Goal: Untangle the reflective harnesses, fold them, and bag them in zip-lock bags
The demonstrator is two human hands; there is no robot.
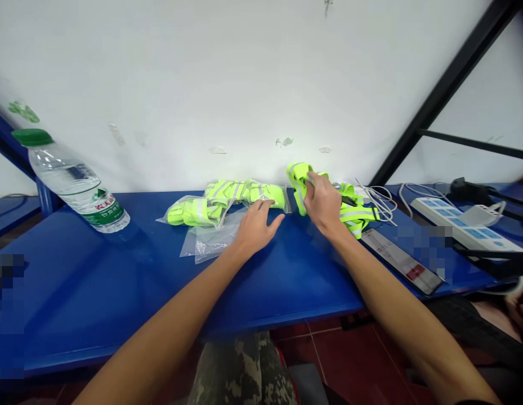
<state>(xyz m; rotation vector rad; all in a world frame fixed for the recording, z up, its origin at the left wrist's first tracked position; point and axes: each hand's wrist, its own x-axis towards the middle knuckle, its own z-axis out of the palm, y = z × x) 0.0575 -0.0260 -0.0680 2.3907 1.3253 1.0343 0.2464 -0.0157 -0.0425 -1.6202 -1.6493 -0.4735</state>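
My right hand (322,197) is closed on a neon-yellow reflective strap (300,175) with a grey stripe, lifted a little above the blue table (160,281). Right beside it, more loose reflective straps (356,216) with a black buckle lie in a heap. My left hand (259,225) has its fingers apart and rests by clear plastic bags (210,239), holding nothing that I can see. Behind and left of it are bagged yellow straps, one bundle (197,212) at the front and others (265,194) near the wall.
A water bottle (84,188) with a green cap stands at the left. On the right lie a phone (400,261), white cables (381,199) and a white power strip (464,225). A black metal bar (438,95) slants up at the right. Part of another person shows at the lower right.
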